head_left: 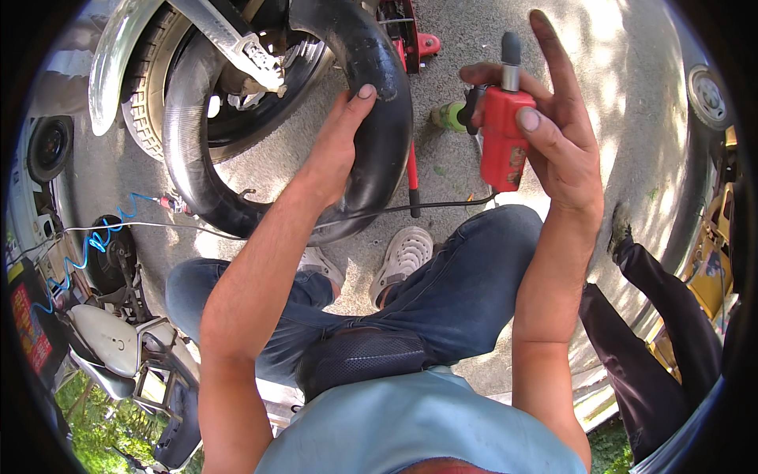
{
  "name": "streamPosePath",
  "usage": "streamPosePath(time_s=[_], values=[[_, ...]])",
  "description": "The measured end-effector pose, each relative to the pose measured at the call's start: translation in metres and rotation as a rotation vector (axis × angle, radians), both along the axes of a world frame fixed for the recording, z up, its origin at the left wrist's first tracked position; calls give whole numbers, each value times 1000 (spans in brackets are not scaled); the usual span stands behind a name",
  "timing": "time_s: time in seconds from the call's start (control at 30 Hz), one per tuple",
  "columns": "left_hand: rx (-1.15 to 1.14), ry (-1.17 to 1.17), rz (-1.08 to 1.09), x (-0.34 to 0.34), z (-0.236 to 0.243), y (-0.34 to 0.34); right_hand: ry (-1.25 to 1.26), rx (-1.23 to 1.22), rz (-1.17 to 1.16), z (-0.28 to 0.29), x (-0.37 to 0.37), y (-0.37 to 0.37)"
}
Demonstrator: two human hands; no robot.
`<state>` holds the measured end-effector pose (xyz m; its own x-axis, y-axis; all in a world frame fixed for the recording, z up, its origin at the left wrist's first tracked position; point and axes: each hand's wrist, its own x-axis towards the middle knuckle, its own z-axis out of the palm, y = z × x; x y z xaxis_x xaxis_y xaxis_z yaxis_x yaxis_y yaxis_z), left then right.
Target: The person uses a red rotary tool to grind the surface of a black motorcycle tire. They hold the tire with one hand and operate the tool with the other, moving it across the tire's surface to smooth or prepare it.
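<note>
A black inflated inner tube (387, 150) stands in front of me, with a scuffed patch near its top right. My left hand (335, 154) is closed on its right side, thumb over the rubber and the other fingers hidden. To the right, my right hand (564, 150) grips a red corded power tool (505, 142), which looks like a small grinder. Its dark rounded tip (512, 49) points up, apart from the tube. The thumb presses on the red body while one finger stretches out straight. A black cord runs left from the tool across the tube's lower part.
Behind the tube is a motorbike wheel (146, 95) with a shiny fender (106, 71). A red jack (410, 39) and a green bottle-like thing (450, 116) are on the pavement. A blue coiled hose (103, 233) lies left, near a parked scooter (106, 340). Another person's dark-trousered legs (671, 316) are at right.
</note>
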<state>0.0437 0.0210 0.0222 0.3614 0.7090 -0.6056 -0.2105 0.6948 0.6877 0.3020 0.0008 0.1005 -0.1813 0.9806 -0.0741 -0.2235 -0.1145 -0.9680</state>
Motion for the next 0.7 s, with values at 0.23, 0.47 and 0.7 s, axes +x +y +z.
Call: streamPosePath(time_s=[0.23, 0.47, 0.7], values=[[87, 157, 35, 20, 1, -3, 122, -118, -434, -89, 83, -72], [66, 150, -5, 14, -5, 2, -143, -592, -347, -239, 35, -158], [20, 189, -114, 20, -15, 25, -833, -704, -230, -307, -20, -191]])
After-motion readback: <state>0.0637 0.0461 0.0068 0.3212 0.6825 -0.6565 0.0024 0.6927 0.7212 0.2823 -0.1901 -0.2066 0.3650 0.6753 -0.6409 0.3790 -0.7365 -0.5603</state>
